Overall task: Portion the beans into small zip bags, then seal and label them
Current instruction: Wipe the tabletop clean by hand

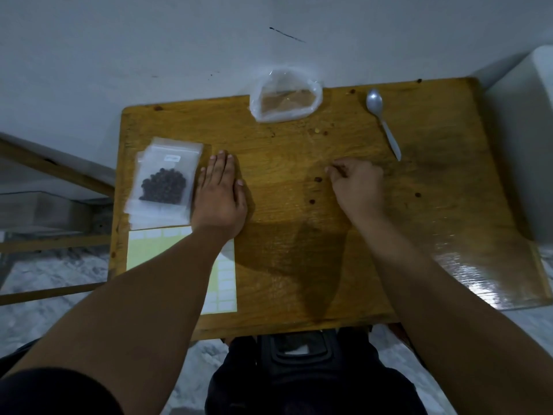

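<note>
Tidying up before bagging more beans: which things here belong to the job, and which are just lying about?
Job: bean bag, bag stack, label sheet, spoon, loose beans, big plastic bag.
Lying about: white object at right, wooden frame at left.

Left hand [220, 194], right hand [357, 187], 2 forearms [143, 298] bare; black sleeve [45, 390] on left upper arm; dark trousers [383, 384].

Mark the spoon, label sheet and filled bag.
spoon [386, 128]: head view, upper handle.
label sheet [149, 256]: head view, yellow left part.
filled bag [163, 182]: head view, middle of the pouch.
</note>
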